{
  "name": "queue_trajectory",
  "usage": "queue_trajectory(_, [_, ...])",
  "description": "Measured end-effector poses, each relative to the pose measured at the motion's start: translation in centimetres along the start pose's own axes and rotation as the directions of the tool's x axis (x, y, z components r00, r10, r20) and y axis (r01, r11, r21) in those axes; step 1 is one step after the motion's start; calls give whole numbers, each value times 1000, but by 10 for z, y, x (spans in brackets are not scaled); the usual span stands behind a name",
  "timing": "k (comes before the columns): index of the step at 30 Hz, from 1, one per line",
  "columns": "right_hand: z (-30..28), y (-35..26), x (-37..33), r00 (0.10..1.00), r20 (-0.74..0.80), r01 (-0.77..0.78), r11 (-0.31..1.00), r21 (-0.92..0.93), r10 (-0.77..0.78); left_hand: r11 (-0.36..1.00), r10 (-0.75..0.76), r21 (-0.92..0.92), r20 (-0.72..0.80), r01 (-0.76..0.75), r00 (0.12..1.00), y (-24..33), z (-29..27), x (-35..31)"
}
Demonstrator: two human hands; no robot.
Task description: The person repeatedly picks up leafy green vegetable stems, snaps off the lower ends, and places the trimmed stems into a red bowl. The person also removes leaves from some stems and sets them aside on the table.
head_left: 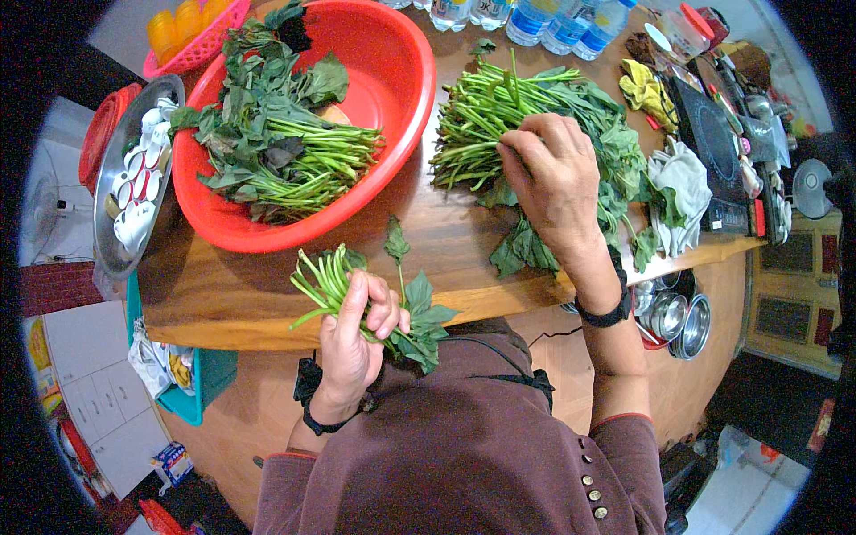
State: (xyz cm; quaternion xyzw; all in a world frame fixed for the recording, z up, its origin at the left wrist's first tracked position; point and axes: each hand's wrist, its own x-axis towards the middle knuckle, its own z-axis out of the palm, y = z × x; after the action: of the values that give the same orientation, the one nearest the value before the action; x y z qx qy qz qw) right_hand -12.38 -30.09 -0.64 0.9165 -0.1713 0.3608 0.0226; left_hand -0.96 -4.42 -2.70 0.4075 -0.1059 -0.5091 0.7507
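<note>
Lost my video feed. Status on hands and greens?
Left hand grips small bunch of greens. Right hand on greens pile. Red basin nearby.

Wooden table (267, 294), red basin (392, 98) (holding greens), loose leafy stems (499, 107), water bottles (544, 18), cloths (682, 174)

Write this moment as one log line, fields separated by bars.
left hand: holds small bunch | right hand: on table pile | red basin: holds more greens
</note>
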Motion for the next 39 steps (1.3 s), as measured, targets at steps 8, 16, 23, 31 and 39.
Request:
queue_trajectory(8, [-23,-35,-26,969,-71,-187,885,426,238,998,6,66,46,-9,999,-6,6,3])
queue_trajectory(16, [-32,-100,-63,994,73,-107,830,548,80,998,64,20,113,-66,992,-17,12,3])
queue_trajectory(23, [-31,-99,-70,983,181,-119,805,581,15,998,60,-18,92,-59,994,-17,10,3])
queue_trajectory(31, [-34,-33,-44,983,160,-108,986,131,86,985,173,0,-135,-175,976,-10,12,7])
queue_trajectory(39, [-11,-1,-13,999,21,-34,993,-116,37,996,89,-19,-23,-89,996,-6,6,4])
